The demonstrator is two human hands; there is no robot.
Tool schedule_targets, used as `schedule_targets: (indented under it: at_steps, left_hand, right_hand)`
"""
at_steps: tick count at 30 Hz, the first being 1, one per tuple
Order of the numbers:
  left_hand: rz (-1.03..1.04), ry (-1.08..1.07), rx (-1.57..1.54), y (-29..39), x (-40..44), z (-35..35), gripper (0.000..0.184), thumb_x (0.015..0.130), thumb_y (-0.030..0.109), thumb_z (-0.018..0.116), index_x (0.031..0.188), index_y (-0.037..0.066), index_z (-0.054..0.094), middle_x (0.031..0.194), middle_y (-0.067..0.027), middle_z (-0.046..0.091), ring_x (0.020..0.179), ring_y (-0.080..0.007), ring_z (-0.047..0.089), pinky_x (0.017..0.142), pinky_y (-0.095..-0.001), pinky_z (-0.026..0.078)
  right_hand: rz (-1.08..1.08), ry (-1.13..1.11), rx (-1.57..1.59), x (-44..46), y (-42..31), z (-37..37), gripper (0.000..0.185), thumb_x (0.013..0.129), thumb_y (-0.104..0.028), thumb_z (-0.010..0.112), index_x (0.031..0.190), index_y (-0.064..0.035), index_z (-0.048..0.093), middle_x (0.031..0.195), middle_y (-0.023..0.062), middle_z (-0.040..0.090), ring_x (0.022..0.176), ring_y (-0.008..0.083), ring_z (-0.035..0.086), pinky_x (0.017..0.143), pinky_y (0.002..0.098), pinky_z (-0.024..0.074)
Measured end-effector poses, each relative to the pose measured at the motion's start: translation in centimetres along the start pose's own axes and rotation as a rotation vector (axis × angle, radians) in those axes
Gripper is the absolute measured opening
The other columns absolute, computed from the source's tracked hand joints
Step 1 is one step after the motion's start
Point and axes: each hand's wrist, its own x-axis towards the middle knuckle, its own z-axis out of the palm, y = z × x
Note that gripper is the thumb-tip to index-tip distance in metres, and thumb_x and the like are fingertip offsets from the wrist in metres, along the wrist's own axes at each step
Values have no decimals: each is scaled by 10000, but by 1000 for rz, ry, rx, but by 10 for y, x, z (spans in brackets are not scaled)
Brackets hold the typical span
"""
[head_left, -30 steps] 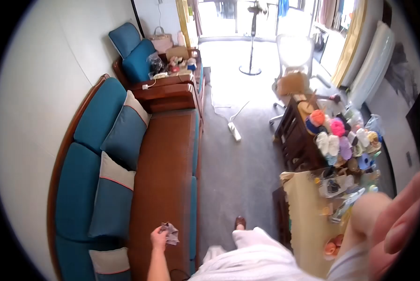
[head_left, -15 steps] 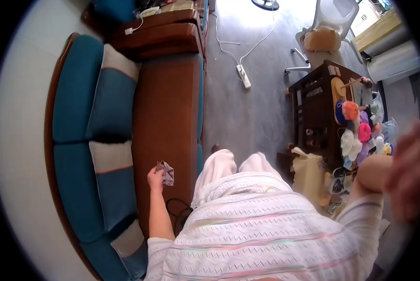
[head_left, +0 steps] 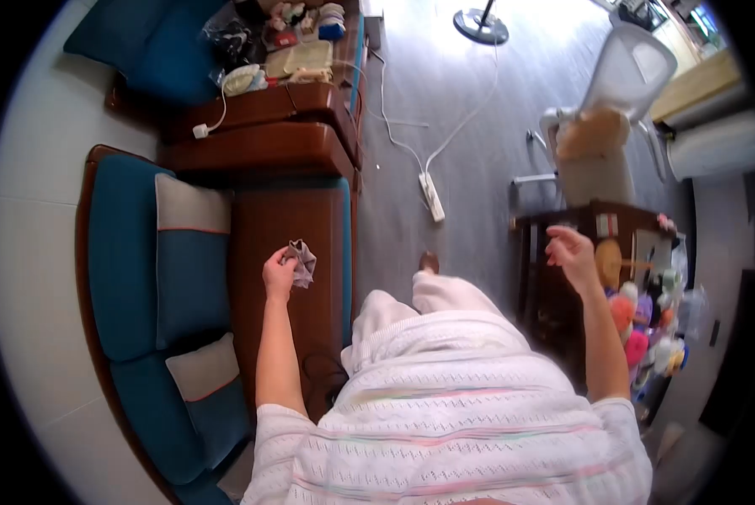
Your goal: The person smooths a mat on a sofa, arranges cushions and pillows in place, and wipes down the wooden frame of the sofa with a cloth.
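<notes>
My left hand (head_left: 279, 273) is closed on a small crumpled greyish-mauve cloth (head_left: 304, 263), held above the brown sofa seat (head_left: 264, 219). Over on the right, my right hand (head_left: 571, 252) is in the air beside the dark wooden table (head_left: 605, 210). Its fingers are loosely bent and apart, and nothing shows in them. Balls of coloured yarn (head_left: 636, 346) lie on that table, to the right of my right forearm.
A white power strip (head_left: 431, 198) with cables lies on the grey floor ahead. Beyond the table stands a white office chair (head_left: 634, 71). A fan base (head_left: 481, 27) is at the top. Blue cushions (head_left: 192, 286) line the sofa at left.
My right hand has come from the far right edge to beside the table. My left hand still holds the cloth. The view has moved forward along the sofa, past the cream-covered surface.
</notes>
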Motion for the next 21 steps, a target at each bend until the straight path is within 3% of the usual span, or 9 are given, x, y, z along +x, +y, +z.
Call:
schedule_targets:
  at_steps: [2,5,8,9,13,16,18,21]
  left_hand:
    - [-25,56,-79,14,23,8,298,698,75,594,988,12,615,838,-43,632,757,-118,577,703,-251,453]
    - [-2,129,-228,36,61,6,295,713,83,597,1000,14,608,857,-55,642,773,-128,587,714,-256,453]
    - [90,297,1,70,108,-3,300,728,96,596,1017,15,598,886,-83,646,795,-152,601,719,-267,455]
    - [118,336,75,82,124,-7,278,734,114,586,1000,39,604,880,-102,636,788,-208,609,713,-291,462]
    - [254,529,310,100,205,-11,283,719,111,547,995,107,605,905,-100,583,817,-286,570,722,-351,463]
    - [259,583,359,107,259,-5,332,707,109,534,1034,129,589,983,-98,561,889,-281,551,758,-361,457]
    - [253,528,457,99,302,6,331,720,150,563,1049,133,589,1048,-93,558,1000,-275,506,849,-368,417]
    - [218,431,507,86,344,31,364,682,241,625,1028,136,595,1104,-116,515,1031,-299,471,858,-391,401]
  right_hand:
    - [66,-43,-100,41,-15,9,179,824,-16,490,982,5,574,693,24,574,569,70,535,504,204,460]
    - [-44,-207,-174,115,-30,34,188,816,-8,482,979,6,574,694,22,573,591,75,541,525,209,467]
    - [-53,-310,-178,184,-63,88,193,814,-4,476,978,7,577,696,25,574,609,74,547,547,212,474]
    - [-64,-356,-195,207,-73,108,195,813,-4,474,978,9,577,696,28,575,614,76,551,551,213,476]
    - [-47,-512,-228,290,-116,203,225,804,3,460,996,13,577,727,49,591,641,87,571,562,226,486]
    - [-7,-610,-231,353,-118,277,215,812,-58,482,984,5,593,708,69,608,589,98,575,541,237,491]
    - [6,-654,-265,391,-114,330,214,816,-103,491,965,2,604,676,73,611,538,106,573,521,245,493]
    - [63,-672,-316,423,-123,408,218,809,-137,497,936,0,610,662,70,618,501,124,589,511,259,496]
